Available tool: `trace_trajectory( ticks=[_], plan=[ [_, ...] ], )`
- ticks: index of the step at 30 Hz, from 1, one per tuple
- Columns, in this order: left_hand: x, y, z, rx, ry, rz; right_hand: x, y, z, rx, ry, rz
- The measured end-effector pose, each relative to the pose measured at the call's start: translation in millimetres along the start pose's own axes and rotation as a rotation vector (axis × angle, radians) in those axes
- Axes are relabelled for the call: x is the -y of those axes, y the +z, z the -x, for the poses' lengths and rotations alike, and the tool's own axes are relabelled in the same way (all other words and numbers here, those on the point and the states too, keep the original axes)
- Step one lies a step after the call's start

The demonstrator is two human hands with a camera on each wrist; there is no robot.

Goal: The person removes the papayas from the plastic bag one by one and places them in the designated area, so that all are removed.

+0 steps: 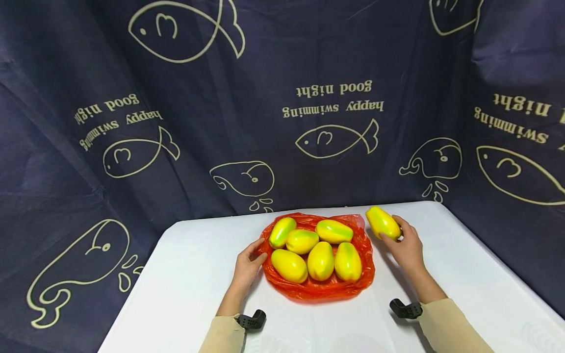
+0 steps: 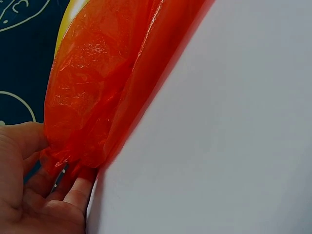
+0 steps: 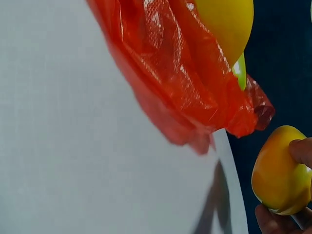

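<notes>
A red plastic bag (image 1: pixel 304 294) lies spread on the table with its mouth open, and several yellow-green papayas (image 1: pixel 321 261) sit inside it. At the bag's left side, my left hand (image 1: pixel 248 264) holds its edge. In the left wrist view, the crinkled red plastic (image 2: pixel 92 92) runs between the thumb and the fingers (image 2: pixel 78 195). My right hand (image 1: pixel 407 245) grips one more papaya (image 1: pixel 382 222) beyond the bag's right back corner. The right wrist view shows that papaya (image 3: pixel 280 170) between thumb and fingertips, apart from the bag; its shadow falls on the table.
The white table (image 1: pixel 198 284) has rounded back corners. Right behind it hangs a dark blue curtain (image 1: pixel 282 186) printed with fish, whales and upside-down lettering. A black strap (image 1: pixel 251 320) is on the left wrist, and another black strap (image 1: pixel 406 309) is on the right.
</notes>
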State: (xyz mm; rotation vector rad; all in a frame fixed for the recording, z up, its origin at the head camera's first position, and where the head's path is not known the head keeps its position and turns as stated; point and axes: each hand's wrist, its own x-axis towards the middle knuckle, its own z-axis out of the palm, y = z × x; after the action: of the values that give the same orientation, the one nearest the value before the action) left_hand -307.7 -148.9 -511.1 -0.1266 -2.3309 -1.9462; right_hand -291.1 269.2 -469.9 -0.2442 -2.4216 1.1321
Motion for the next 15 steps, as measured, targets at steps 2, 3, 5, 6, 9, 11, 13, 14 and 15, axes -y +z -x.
trace_trajectory(
  ticks=[2, 3, 5, 6, 9, 11, 13, 14, 15],
  plan=[
    [-0.2, -0.1, 0.2, 0.0, 0.001, 0.0, -1.5, 0.7, -1.0, 0.002, 0.016, 0.004],
    [-0.2, -0.2, 0.3, 0.0, 0.001, 0.0, -2.3, 1.1, -1.5, 0.004, 0.023, 0.006],
    [-0.7, -0.2, 0.9, -0.002, 0.004, -0.005, -3.7, 1.8, -2.3, 0.011, 0.039, 0.009],
    [-0.5, -0.2, 0.6, -0.004, 0.004, -0.01, -4.5, 2.2, -2.7, 0.013, 0.048, 0.01],
    [-0.5, 0.0, 1.0, -0.002, 0.012, -0.014, -6.9, 3.9, -3.9, 0.025, 0.082, 0.014],
    [-0.5, 0.1, 0.8, -0.002, 0.011, -0.008, -8.9, 5.6, -5.2, 0.037, 0.113, 0.016],
    [-0.3, 0.0, 0.6, 0.001, 0.015, -0.001, -11.5, 7.9, -6.4, 0.05, 0.152, 0.016],
    [-0.1, 0.1, 0.6, 0.001, 0.021, -0.001, -12.7, 8.9, -6.9, 0.055, 0.171, 0.016],
    [-0.2, 0.3, 0.5, 0.0, 0.018, 0.005, -14.5, 10.1, -7.6, 0.06, 0.189, 0.015]
  ],
)
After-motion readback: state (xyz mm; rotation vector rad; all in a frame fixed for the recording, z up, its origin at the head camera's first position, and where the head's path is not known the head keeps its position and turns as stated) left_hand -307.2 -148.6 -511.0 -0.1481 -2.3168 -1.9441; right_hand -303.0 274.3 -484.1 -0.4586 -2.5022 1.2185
